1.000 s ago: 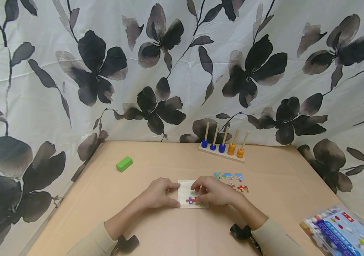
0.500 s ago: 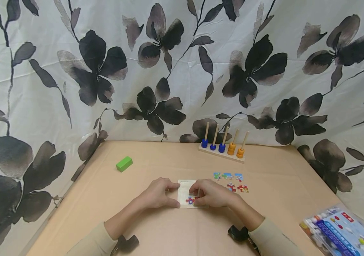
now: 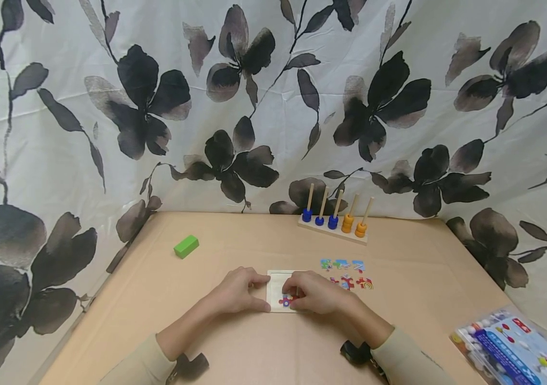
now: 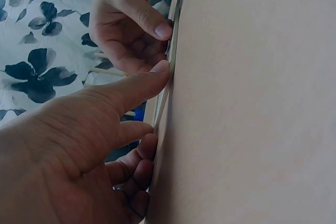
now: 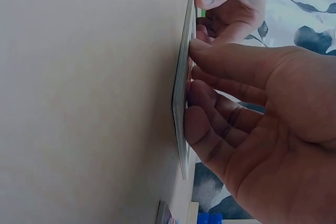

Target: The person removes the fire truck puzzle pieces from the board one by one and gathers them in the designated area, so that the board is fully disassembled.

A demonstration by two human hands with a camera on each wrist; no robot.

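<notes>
A shallow pale wooden puzzle board (image 3: 277, 283) lies flat on the table in the head view. My left hand (image 3: 239, 290) holds its left edge, thumb at the near corner and forefinger farther up. Inside the board's near part sits a red puzzle piece (image 3: 285, 301) with a blue round on it. Over that spot my right hand (image 3: 318, 292) bends, thumb and fingertips pinching down at the pieces and covering much of the board's right side. In the right wrist view, fingertips (image 5: 198, 121) rest on the board's surface; what lies beneath them is mostly hidden.
Several loose puzzle pieces (image 3: 343, 264) lie in two rows right of the board. Behind them stands a peg stacker (image 3: 333, 230) with blue and orange beads. A green block (image 3: 186, 247) is at the left, a clear-cased set (image 3: 518, 347) at the right front.
My right hand has shifted slightly left over the board, covering more of the pieces in it and uncovering loose pieces to the right. My left hand has stayed on the board's edge.
</notes>
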